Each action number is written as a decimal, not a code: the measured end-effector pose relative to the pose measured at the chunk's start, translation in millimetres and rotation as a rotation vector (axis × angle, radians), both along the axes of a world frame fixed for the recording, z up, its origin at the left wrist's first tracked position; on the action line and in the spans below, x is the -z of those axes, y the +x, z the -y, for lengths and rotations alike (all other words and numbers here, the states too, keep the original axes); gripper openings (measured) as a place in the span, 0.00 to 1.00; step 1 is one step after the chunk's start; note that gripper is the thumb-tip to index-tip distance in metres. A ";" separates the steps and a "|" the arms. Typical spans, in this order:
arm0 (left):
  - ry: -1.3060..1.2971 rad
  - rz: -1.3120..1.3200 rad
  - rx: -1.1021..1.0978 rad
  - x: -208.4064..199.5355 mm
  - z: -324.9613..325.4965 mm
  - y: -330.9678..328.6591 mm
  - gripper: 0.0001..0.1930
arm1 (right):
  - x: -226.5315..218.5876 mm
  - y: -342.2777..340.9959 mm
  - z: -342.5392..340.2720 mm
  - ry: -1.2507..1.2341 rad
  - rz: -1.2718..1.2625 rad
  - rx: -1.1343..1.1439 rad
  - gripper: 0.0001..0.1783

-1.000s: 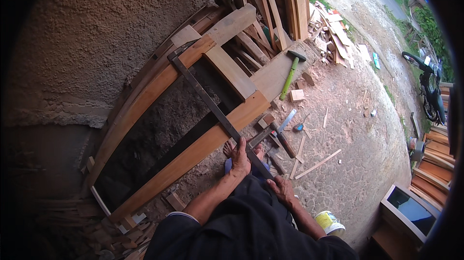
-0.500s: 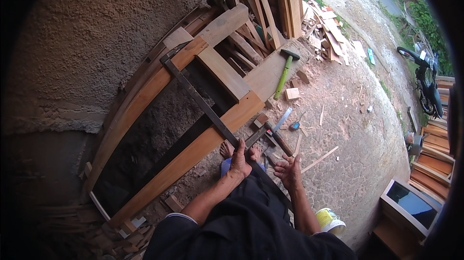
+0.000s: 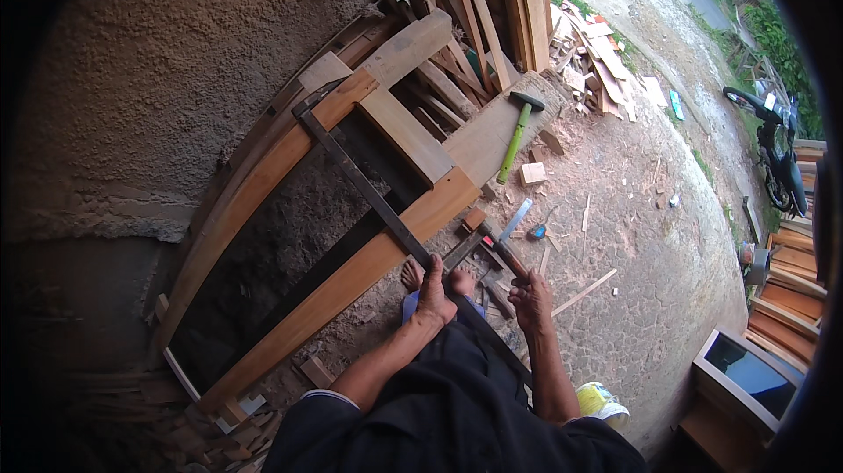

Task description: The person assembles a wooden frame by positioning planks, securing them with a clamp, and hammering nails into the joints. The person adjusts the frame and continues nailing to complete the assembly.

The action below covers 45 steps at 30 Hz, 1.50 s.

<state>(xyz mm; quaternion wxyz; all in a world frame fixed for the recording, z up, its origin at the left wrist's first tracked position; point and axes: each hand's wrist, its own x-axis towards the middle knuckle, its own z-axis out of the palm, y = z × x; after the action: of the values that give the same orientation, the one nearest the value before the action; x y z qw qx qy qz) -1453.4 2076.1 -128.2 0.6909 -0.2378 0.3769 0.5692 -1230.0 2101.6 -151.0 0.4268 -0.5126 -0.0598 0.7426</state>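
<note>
A long dark metal bar clamp [image 3: 369, 196] lies across a wooden frame [image 3: 312, 325], its far end hooked at the frame's outer rail. My left hand [image 3: 432, 299] is closed around the bar just short of the near rail. My right hand [image 3: 532, 302] has its fingers curled round the clamp's wooden handle [image 3: 509, 256], to the right of the bar. A small wood block [image 3: 474, 219] sits at the front end of the screw, near the frame's rail. Where the block meets the rail is hard to make out.
A green-handled hammer [image 3: 516, 139] lies on a wide board [image 3: 487, 135]. On the ground are a blue tape measure [image 3: 537, 231], wood offcuts [image 3: 532, 174] and shavings. A white-and-yellow bucket [image 3: 604, 403] stands at right. Planks [image 3: 525, 7] lean at the back; a motorcycle [image 3: 777, 152] is far right.
My right hand was loosely spread at the handle's end; now its fingers are wrapped around it, slightly farther forward. The left hand stays on the bar.
</note>
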 end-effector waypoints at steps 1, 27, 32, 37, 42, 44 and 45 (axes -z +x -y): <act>0.007 0.003 -0.009 -2.3 -0.8 1.0 0.27 | -3.4 -4.0 -0.3 -0.033 0.103 -0.022 0.27; -0.022 0.046 -0.102 -9.5 5.1 -3.3 0.24 | -21.6 -44.3 40.2 0.583 0.652 -1.188 0.29; 0.033 -0.074 0.026 0.9 13.0 -11.7 0.26 | -8.1 -43.0 49.2 0.524 0.581 -1.208 0.31; 0.033 -0.120 0.034 5.8 12.0 -9.9 0.25 | -13.7 -44.9 48.7 0.470 0.631 -1.208 0.30; -0.003 -0.213 -0.006 1.4 4.5 -11.9 0.24 | -27.9 -53.0 45.5 0.536 0.690 -1.151 0.28; 0.001 -0.166 -0.020 -4.5 1.5 -12.2 0.23 | -29.6 -52.8 43.5 0.525 0.685 -1.142 0.28; 0.000 -0.141 -0.025 -8.3 0.7 -11.4 0.23 | -29.5 -51.9 42.8 0.514 0.671 -1.134 0.28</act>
<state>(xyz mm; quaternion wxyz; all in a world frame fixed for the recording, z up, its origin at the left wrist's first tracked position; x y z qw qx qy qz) -1464.8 2075.4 -119.9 0.6554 -0.2018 0.4215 0.5933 -1281.9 2058.8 -121.5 0.0402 -0.4869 -0.6193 0.6146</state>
